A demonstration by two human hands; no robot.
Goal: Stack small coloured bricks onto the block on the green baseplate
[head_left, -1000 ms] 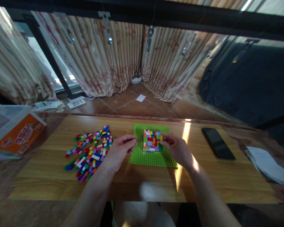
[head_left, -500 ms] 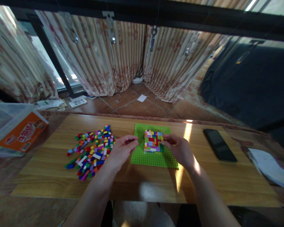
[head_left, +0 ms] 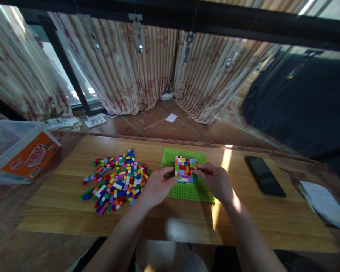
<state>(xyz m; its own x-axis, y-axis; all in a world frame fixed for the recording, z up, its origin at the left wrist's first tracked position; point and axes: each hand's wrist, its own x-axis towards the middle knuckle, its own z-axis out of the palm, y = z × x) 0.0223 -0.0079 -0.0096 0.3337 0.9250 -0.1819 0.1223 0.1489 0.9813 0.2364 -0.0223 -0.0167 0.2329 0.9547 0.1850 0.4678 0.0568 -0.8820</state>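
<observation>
A green studded baseplate [head_left: 187,190] lies on the wooden table [head_left: 170,215]. On it stands a square block of small coloured bricks [head_left: 184,168]. My left hand [head_left: 158,185] has its fingers curled against the block's left side. My right hand [head_left: 215,180] pinches the block's right edge with thumb and fingers. A loose pile of small coloured bricks [head_left: 117,180] is spread on the table left of my left hand.
A black phone [head_left: 265,175] lies on the table at the right, with white paper [head_left: 323,204] beyond it. A clear bin with an orange box [head_left: 28,155] stands at the far left. Curtains and a tiled floor are behind the table.
My left hand has moved right from beside the baseplate onto the block's left side. My right hand has stayed on the block's right edge.
</observation>
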